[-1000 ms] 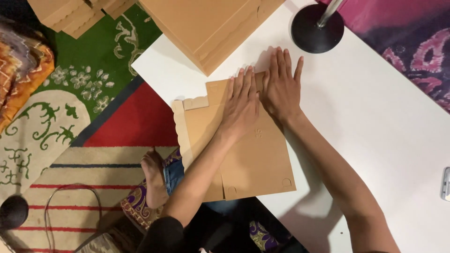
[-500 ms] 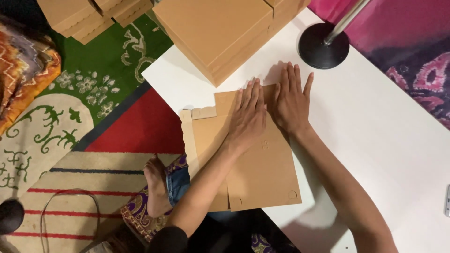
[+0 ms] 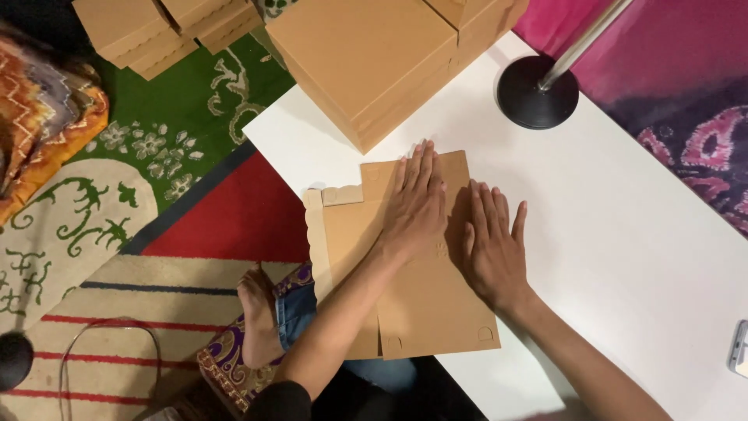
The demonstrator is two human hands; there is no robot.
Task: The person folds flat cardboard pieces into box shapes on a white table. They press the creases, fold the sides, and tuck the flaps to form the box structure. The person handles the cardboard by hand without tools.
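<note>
- Left hand (image 3: 417,203): laid flat, fingers straight and together, palm down on the upper middle of the flat cardboard blank (image 3: 413,288); it presses and grips nothing
- Right hand (image 3: 491,249): likewise flat and fully spread, palm down on the right part of the same blank, just beside the left hand; nothing is held
- Cardboard blank: lies on the near left part of the white worktop (image 3: 623,218), its left edge and lower left corner overhanging the worktop edge; a scalloped flap runs down its left side and small cut tabs show at the lower corners
- Progress, as judged: the blank lies flat under both palms; no wall or flap stands upright, so forming it into a box appears wholly outstanding
- Finished brown boxes (image 3: 374,54) stand stacked at the far edge of the worktop, near the blank but apart from it; further boxes (image 3: 148,27) sit on the patterned rug (image 3: 195,140) at upper left
- A black round stand base (image 3: 538,93) with a metal pole rests on the worktop, well apart from the hands
- A bare foot (image 3: 261,312) shows below the worktop edge
</note>
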